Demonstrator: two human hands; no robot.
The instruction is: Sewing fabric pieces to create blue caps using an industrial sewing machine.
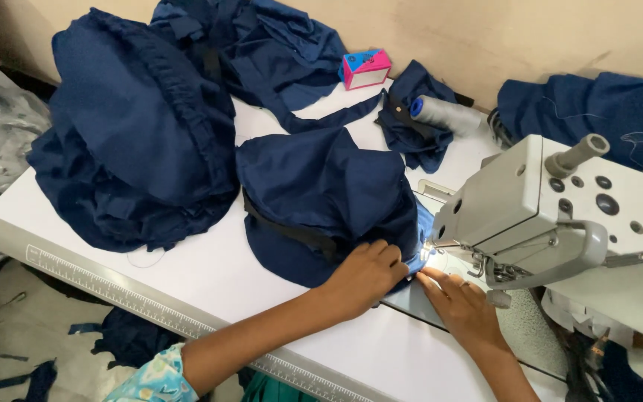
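Lower center of the frame: left hand (366,277) presses flat on navy fabric (321,193), grip open; right hand (461,304) lies flat beside the sewing machine (560,216), holding nothing.

Your left hand (366,277) and right hand (461,301) sit tight against the sewing machine head (552,216); it walls off everything to the right and overhangs the needle area. Navy fabric piece (321,197) blocks straight ahead of the left hand. Big navy pile (135,126) fills the left and back of the table (210,286). Thread cone (444,113) and pink box (366,68) crowd the back. Open lane: bare strip along the near edge, between pile and hands.
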